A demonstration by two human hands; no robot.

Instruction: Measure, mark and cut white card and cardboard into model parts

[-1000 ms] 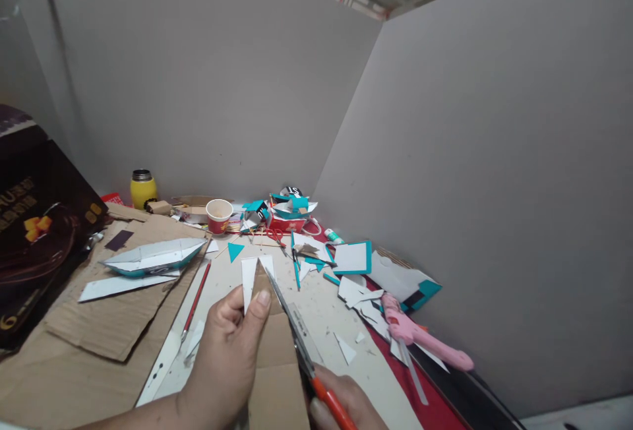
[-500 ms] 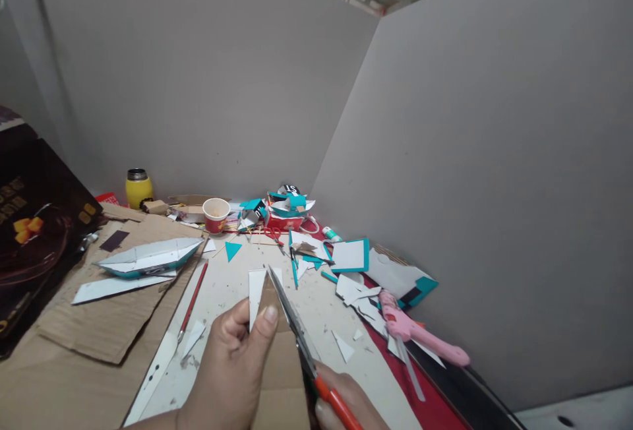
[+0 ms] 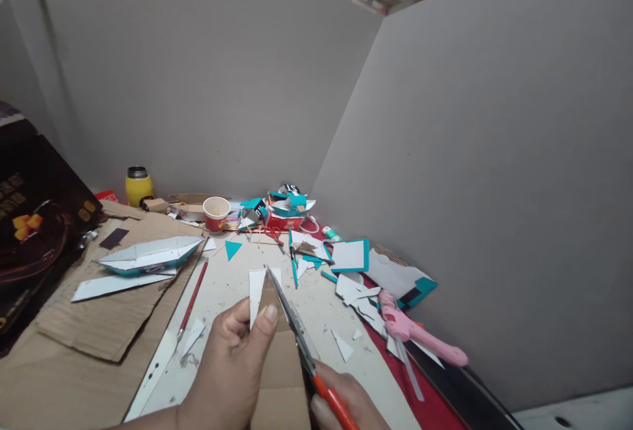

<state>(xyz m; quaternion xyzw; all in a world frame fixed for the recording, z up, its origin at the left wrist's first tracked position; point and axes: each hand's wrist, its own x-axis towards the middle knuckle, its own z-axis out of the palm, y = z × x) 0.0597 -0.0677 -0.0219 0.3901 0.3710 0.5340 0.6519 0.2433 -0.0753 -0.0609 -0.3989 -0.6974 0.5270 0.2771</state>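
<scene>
Cluttered worktable [image 3: 232, 285] wedged into a grey corner, offcuts pushed to the back and right so the near middle is free for cutting. Big sheet of corrugated cardboard [image 3: 106, 321] spread flat at the left, serving as a bed for the white-and-teal paper boat [image 3: 148, 255] lying on it, hull lengthwise, a long white strip just beside. Dark printed box [image 3: 34, 225] leaning at the far left edge. Pink glue gun [image 3: 420, 334] parked on the red mat at the right, nozzle toward the back, well apart from the hands. White square with teal border [image 3: 350, 255] beyond it, among loose white scraps. Yellow flask [image 3: 138, 187] and red paper cup [image 3: 216, 213] upright against the back wall, out of the blades' way.

Front and centre: brown cardboard piece [image 3: 277, 357] raised off the table, tilted up toward the camera, white triangle pressed against its top. Left hand [image 3: 232, 364] clamped on it, thumb flat on the face, fingers curled behind, steadying the edge for the cut. Scissors [image 3: 297, 337] with orange handles running along the piece's right edge, blades nearly closed, tip up by the white point. Right hand [image 3: 341, 400] low at the frame's bottom, closed round the handles, mostly cropped. Red pencil [image 3: 194, 298] lying slantwise left of the hands, near a small teal triangle [image 3: 232, 248].
</scene>
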